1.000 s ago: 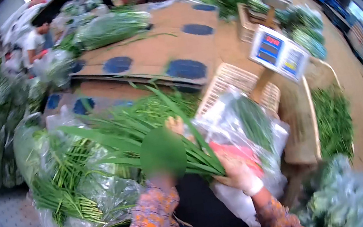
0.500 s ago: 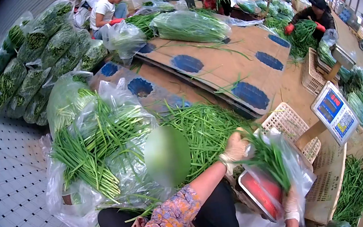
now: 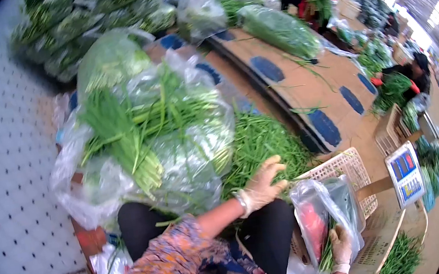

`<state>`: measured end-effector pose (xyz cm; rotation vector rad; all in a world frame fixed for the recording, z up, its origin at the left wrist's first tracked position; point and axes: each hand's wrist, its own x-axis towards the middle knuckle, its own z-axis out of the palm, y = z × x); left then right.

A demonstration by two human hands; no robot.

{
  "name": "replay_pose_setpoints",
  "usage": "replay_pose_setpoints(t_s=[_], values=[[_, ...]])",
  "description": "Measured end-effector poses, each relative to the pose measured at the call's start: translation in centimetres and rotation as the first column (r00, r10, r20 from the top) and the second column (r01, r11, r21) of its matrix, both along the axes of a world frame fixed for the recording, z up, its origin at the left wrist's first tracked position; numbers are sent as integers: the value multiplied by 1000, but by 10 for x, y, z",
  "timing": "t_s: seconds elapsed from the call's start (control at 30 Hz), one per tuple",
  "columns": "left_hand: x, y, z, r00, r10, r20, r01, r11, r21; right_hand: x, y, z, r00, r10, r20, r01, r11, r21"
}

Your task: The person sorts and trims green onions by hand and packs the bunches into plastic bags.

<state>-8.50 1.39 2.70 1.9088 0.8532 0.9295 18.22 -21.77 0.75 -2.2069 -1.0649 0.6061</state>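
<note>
My left hand (image 3: 264, 186), in a pale glove, has its fingers spread and holds nothing, above a heap of loose long-leaved greens (image 3: 267, 146) like garlic chives. Lower right, my gloved right hand (image 3: 340, 245) is closed around a bunch of chives (image 3: 326, 256) at a clear plastic bag (image 3: 347, 203); the bag hides part of the bunch. Red shows through the plastic, on the weighing platform (image 3: 310, 223). The scale's display (image 3: 406, 171) stands to the right, its digits blurred. On the left, more chives (image 3: 137, 127) lie on a large clear plastic sheet or bag.
A cream plastic basket (image 3: 346, 160) stands behind the scale; a larger crate (image 3: 373, 253) is at its right. A board with blue patches (image 3: 286, 86) extends ahead, bearing a bagged bundle (image 3: 280, 32). Stacked bags of greens (image 3: 87, 26) rise at upper left. Several co-workers are farther back.
My left hand has let go of the bunch's leafy end and moved left with fingers spread. The bunch now sits lower, in my right hand at the bag. The camera view has tilted.
</note>
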Motion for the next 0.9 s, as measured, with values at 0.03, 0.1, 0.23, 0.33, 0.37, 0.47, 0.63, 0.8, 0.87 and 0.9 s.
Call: replay_pose_setpoints(t_s=[0.03, 0.1, 0.23, 0.33, 0.37, 0.47, 0.63, 0.8, 0.87, 0.9], values=[[-32, -6, -2, 997, 78, -27, -78, 997, -9, -6, 11, 2, 990, 76, -121, -60, 990, 130], [-96, -16, -4, 970, 242, -36, -241, 970, 23, -59, 53, 41, 947, 127, -296, -31, 950, 310], [-211, -37, -19, 771, 621, 140, -625, 780, -20, -159, 125, 68, 757, 484, -438, -289, 850, 440], [-258, -37, -31, 442, 819, 367, -776, 554, -302, -244, 176, 77, 527, 673, -519, -577, 731, 363], [-273, -35, -45, 427, 868, 253, -779, 495, -385, -274, 194, 78, 522, 686, -507, -653, 703, 280], [-280, -29, -41, 578, 813, 71, -743, 560, -367, -350, 252, 33, 560, 778, -283, -749, 622, 228], [-262, -23, -81, 684, 725, 84, -729, 683, 37, -438, 298, -1, 661, 732, -169, -745, 667, -22], [-260, -30, -54, 734, 649, 200, -532, 733, -424, -440, 311, -10, 659, 690, -300, -742, 661, -110], [-259, -27, -59, 691, 690, 213, -603, 714, -356, -427, 318, -6, 557, 558, -615, -745, 663, -73], [-258, -27, -58, 623, 726, 292, -535, 668, -518, -425, 321, -6, 527, 589, -613, -756, 654, -22]])
